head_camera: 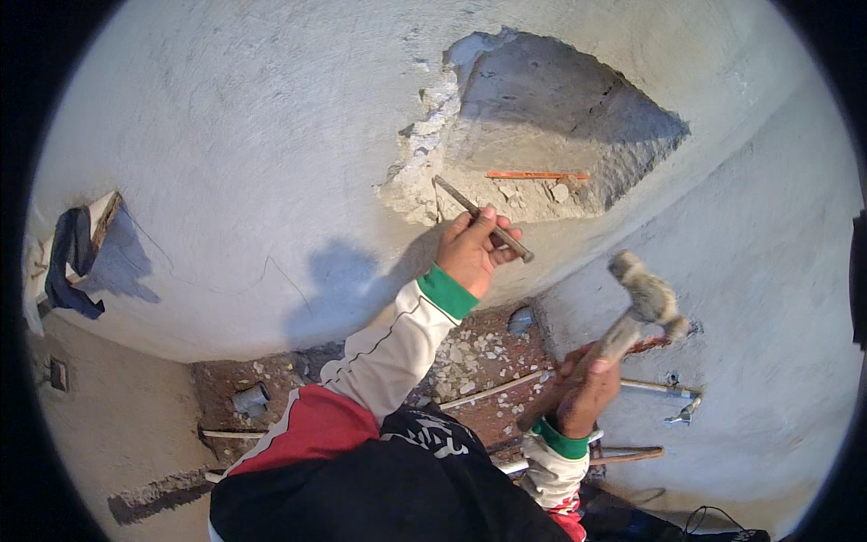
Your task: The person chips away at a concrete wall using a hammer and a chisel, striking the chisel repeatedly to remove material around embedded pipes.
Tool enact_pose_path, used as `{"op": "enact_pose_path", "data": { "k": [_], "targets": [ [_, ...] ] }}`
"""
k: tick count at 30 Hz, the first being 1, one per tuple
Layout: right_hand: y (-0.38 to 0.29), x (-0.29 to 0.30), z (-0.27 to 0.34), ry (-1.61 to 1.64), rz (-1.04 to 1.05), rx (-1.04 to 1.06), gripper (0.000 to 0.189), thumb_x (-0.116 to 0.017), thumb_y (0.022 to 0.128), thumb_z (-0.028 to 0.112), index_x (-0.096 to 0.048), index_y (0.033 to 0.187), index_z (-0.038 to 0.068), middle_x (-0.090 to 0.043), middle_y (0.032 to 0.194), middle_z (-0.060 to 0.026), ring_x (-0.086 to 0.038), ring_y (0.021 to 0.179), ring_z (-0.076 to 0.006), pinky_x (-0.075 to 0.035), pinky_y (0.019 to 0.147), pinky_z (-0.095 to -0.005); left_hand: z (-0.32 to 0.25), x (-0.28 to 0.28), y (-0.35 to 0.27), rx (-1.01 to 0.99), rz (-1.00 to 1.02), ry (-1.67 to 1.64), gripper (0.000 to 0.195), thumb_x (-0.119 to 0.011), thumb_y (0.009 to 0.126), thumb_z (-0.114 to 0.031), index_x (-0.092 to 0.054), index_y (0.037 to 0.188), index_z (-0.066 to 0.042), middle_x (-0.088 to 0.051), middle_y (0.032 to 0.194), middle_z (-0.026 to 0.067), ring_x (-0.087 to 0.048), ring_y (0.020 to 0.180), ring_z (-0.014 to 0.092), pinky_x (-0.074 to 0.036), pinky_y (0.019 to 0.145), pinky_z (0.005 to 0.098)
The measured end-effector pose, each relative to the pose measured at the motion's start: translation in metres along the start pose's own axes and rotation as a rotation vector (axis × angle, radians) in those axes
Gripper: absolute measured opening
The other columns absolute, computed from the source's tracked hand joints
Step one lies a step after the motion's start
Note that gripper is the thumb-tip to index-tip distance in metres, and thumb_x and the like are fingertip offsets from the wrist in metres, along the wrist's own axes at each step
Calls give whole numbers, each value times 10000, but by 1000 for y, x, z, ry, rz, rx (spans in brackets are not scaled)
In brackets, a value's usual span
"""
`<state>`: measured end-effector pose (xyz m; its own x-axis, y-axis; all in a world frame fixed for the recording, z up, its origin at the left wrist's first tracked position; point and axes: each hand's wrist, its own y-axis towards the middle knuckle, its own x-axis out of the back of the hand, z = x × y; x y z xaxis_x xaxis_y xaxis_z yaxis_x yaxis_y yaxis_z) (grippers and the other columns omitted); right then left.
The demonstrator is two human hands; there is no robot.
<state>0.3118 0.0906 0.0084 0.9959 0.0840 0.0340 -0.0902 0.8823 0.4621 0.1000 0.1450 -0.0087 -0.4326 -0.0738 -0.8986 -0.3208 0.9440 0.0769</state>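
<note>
My left hand (477, 247) holds a metal cold chisel (455, 194) between thumb and fingers, its tip at the lower left broken edge of a recess (542, 122) cut into the plastered wall. The chisel's struck end points down and right. Lower right, my right hand (589, 389) is closed around the handle of a hammer (647, 295), whose head is raised, apart from the chisel and slightly blurred. An orange carpenter's pencil (538, 175) lies on the recess's bottom ledge, just above bits of broken masonry (559, 193).
Rubble (467, 356) covers the reddish floor below, with a grey pipe stub (251, 398) at left and another pipe opening (521, 320) near the wall. Light pipes (498, 391) cross the floor. A tap (687, 410) projects at right. Dark cloth (68, 264) hangs at far left.
</note>
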Motion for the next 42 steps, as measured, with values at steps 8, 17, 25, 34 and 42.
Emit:
{"op": "enact_pose_path", "data": {
  "k": [8, 17, 25, 34, 42],
  "targets": [
    [48, 0, 64, 279, -165, 698, 588, -379, 847, 558, -418, 1030, 1, -526, 764, -112, -504, 533, -192, -448, 490, -278, -6, 6, 15, -46, -37, -89, 127, -492, 888, -213, -518, 892, -89, -553, 836, 23, -569, 830, 165, -473, 707, 297],
    [1, -46, -29, -13, 152, -161, 336, -395, 882, 357, -480, 828, 37, -476, 591, -56, -464, 449, -152, -382, 397, -253, -8, 13, 18, -47, -37, -198, 159, -495, 887, -216, -508, 857, -61, -536, 841, 44, -548, 824, 194, -466, 755, 324],
    [53, -37, 64, 459, 58, 854, 547, -344, 854, 562, -454, 1026, 55, -535, 751, -72, -526, 655, -201, -461, 624, -322, -14, 15, 16, -27, -35, -209, 168, -485, 891, -221, -503, 852, -59, -532, 838, 48, -550, 816, 194, -470, 756, 339],
    [8, -61, -26, -248, 182, 223, 412, -424, 876, 411, -505, 792, 15, -499, 594, -55, -464, 467, -143, -356, 425, -244, 5, 45, 14, 101, -192, -174, 154, -476, 889, -171, -503, 844, -26, -527, 726, 66, -575, 708, 223, -528, 666, 373],
    [34, -41, 24, 289, -151, 535, 553, -364, 849, 543, -452, 979, 13, -494, 638, -85, -495, 505, -156, -424, 440, -269, -30, 49, 9, 170, -24, -30, 281, -489, 885, -241, -505, 1048, -13, -534, 850, 42, -557, 814, 184, -480, 718, 320]
  ]
}}
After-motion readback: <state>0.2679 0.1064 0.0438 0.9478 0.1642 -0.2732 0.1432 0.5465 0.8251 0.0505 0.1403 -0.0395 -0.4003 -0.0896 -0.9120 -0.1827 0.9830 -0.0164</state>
